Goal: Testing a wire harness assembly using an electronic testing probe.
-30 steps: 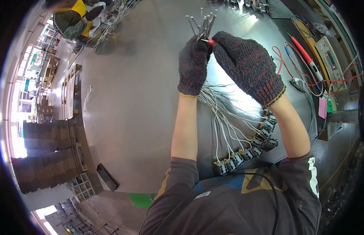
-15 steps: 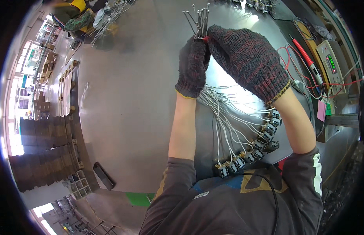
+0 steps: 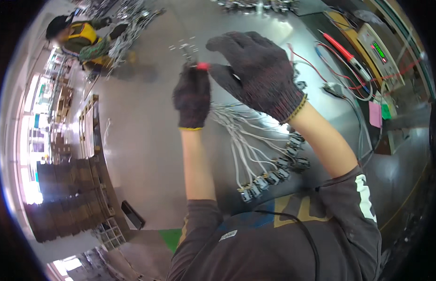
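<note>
My left hand (image 3: 193, 96), in a dark knit glove, is closed around a bundle of thin white wires (image 3: 236, 136) held upright over a shiny metal table (image 3: 143, 122). Metal wire tips (image 3: 182, 46) stick out above the fist. My right hand (image 3: 255, 75), also gloved, pinches a small red piece (image 3: 202, 66) at the top of the bundle. The wires hang down and fan out to a row of small grey connector blocks (image 3: 274, 175) near my chest.
A test meter (image 3: 379, 54) with red and black probe leads (image 3: 342, 47) stands at the right. Pink and green notes (image 3: 379, 112) lie near it. Another person in yellow (image 3: 82, 37) works with wire bundles at the far left. Dark stacked trays (image 3: 68, 196) stand at the left.
Both hands with the wire bundle have shifted left and lower in view. The right hand's fingers have spread more, still pinching the red piece at the bundle's top.
</note>
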A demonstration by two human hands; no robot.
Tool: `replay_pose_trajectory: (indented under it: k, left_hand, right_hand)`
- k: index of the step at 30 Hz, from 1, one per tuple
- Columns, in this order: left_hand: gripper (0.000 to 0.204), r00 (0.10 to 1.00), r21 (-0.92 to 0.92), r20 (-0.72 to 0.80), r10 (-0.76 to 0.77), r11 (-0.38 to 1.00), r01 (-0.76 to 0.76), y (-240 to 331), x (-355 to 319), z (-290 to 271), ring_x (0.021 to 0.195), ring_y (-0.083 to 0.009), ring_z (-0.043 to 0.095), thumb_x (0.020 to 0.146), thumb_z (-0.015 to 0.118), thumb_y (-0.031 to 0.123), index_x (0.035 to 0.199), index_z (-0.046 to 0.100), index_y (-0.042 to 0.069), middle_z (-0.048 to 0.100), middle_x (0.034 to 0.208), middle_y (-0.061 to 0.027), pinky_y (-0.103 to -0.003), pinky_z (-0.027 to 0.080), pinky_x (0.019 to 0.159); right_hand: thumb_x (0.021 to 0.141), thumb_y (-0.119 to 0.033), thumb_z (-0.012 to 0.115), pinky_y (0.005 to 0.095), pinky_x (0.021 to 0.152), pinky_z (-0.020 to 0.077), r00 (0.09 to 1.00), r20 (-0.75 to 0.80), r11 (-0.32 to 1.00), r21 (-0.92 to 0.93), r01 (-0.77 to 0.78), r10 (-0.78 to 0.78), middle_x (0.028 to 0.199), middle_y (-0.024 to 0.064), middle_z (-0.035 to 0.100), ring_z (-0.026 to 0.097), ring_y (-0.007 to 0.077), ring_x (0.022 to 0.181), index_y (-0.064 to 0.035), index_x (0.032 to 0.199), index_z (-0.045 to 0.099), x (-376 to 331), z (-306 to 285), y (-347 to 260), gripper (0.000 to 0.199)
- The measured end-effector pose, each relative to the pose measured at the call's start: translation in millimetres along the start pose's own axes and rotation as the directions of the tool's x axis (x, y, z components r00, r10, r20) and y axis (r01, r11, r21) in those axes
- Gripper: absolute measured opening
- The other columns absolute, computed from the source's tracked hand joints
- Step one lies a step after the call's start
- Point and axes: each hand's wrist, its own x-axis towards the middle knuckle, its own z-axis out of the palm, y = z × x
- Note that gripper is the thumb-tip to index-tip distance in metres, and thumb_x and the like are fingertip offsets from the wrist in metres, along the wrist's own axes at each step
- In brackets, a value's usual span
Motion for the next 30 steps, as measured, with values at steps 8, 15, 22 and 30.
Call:
replay_pose_trajectory:
  k: [8, 15, 22, 30]
  left_hand:
    - [0.043, 0.938, 0.167, 0.107, -0.330, 0.936, 0.310, 8.1, 30.0, -14.8, 0.102, -0.0398, 0.071, 0.109, 0.057, 0.048, 0.133, 0.063, 0.012, 0.075, 0.111, -0.0113, -0.050, 0.056, 0.087]
    - [0.052, 0.691, -0.148, 0.409, -0.596, 0.703, 0.695, 14.7, 3.8, -29.1, 0.102, -0.0263, 0.073, 0.107, 0.059, 0.043, 0.147, 0.054, 0.010, 0.074, 0.114, -0.0067, -0.040, 0.056, 0.086]
    - [0.062, 0.560, -0.732, 0.420, -0.714, 0.099, 0.674, 62.6, -221.1, -87.1, 0.136, -0.0314, 0.061, 0.111, 0.056, 0.034, 0.162, 0.038, 0.004, 0.057, 0.153, -0.0183, -0.045, 0.054, 0.113]
    - [0.080, 0.378, -0.225, 0.172, -0.910, 0.337, 0.914, 183.6, -241.0, -56.2, 0.143, -0.0356, 0.056, 0.100, 0.071, 0.034, 0.164, 0.032, 0.007, 0.053, 0.158, -0.0202, -0.045, 0.047, 0.118]
  right_hand:
    - [0.103, -0.034, 0.061, 0.0395, 0.090, 0.0595, 0.538, 0.152, 0.517, 0.157, -0.841, 0.829, 0.106, 0.0103, 0.080, 0.078, 0.0275, 0.103, -0.0083, 0.114, 0.074, -140.2, -89.4, 95.8, 0.031]
    - [0.102, -0.057, 0.060, 0.0448, 0.100, 0.0560, 0.694, 0.282, 0.719, 0.020, -0.694, 0.662, 0.124, 0.0119, 0.076, 0.072, 0.0338, 0.114, -0.0175, 0.144, 0.063, -145.5, -40.8, 164.6, 0.058]
    - [0.098, -0.055, 0.063, 0.0441, 0.098, 0.0559, 0.691, 0.334, 0.724, 0.034, -0.689, 0.641, 0.123, 0.0105, 0.074, 0.071, 0.0343, 0.110, -0.0157, 0.134, 0.068, -153.1, -35.5, 148.8, 0.054]
    - [0.093, -0.024, 0.070, 0.0433, 0.100, 0.0555, 0.675, -0.045, 0.674, 0.131, -0.727, 0.736, 0.125, 0.0102, 0.071, 0.067, 0.0280, 0.114, -0.0108, 0.127, 0.070, -211.6, -13.0, 63.4, 0.037]
